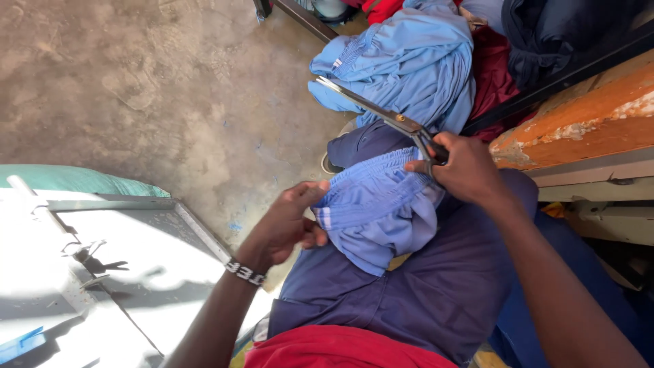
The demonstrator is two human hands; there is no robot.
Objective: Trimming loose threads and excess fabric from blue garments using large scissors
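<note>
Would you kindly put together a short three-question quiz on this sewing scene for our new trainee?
1. True or false: the right hand holds the scissors.
2. What does the left hand grip? A) a red cloth B) the light blue garment C) a hammer
3. Fill in: the pile of blue clothes lies beyond the person's ____.

Key: 1 true. 2 B. 3 knees; the garment being handled rests on the lap, and the scissor blades point toward the pile.

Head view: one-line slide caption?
Seated person's left hand grips a light-blue garment on the lap; right hand holds scissors.
</note>
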